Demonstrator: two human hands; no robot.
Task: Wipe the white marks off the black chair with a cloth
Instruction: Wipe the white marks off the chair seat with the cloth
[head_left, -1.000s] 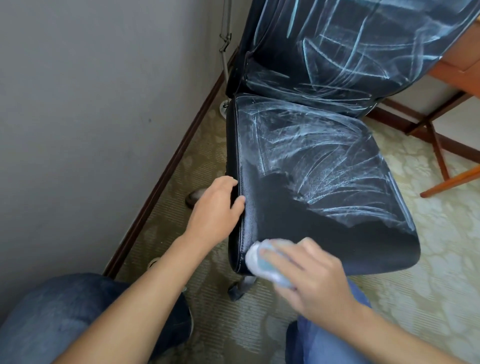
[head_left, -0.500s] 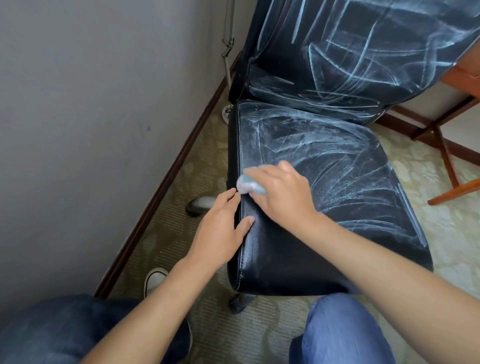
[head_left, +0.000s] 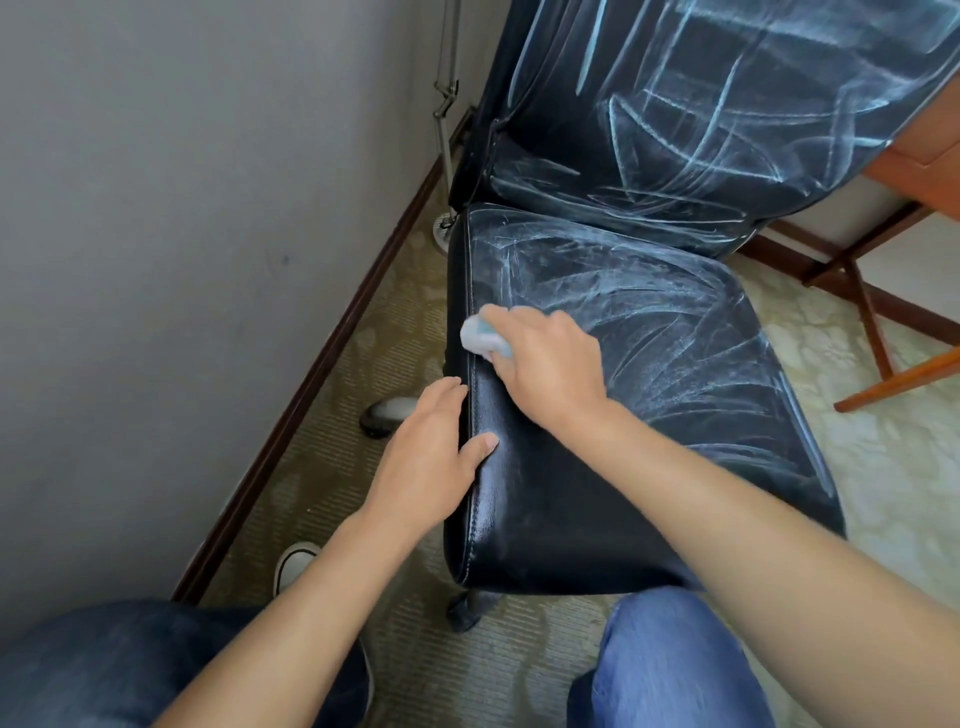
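The black chair (head_left: 597, 467) stands close to the grey wall (head_left: 182, 234), its leather seat facing the person who crouches in front of it. White marks (head_left: 675, 332) streak the far half and right side of the seat in sweeping, crossing strokes, and more of them cover the backrest (head_left: 701, 104) above. The near part of the seat, toward its front edge and left corner, is plain glossy black. A small wadded cloth (head_left: 480, 336), pale with a blue tint, is pressed against the seat right at its left seam, where the clean leather meets the streaked area. The right hand (head_left: 550, 364) is curled over it, fingers bunched on top and gripping the cloth, with the forearm reaching diagonally across the seat. The left hand (head_left: 423, 457) lies flat and loose on the seat's left edge just nearer than the cloth, thumb on top of the cushion and fingers draped down the side; it grasps nothing. The two hands are near each other but apart. Blue-jeaned knees (head_left: 670, 660) sit at the bottom, and a white shoe (head_left: 293, 564) shows by the dark skirting board. Patterned beige carpet (head_left: 893, 467) runs under the chair, and wooden furniture legs (head_left: 878, 332) stand off to the right.
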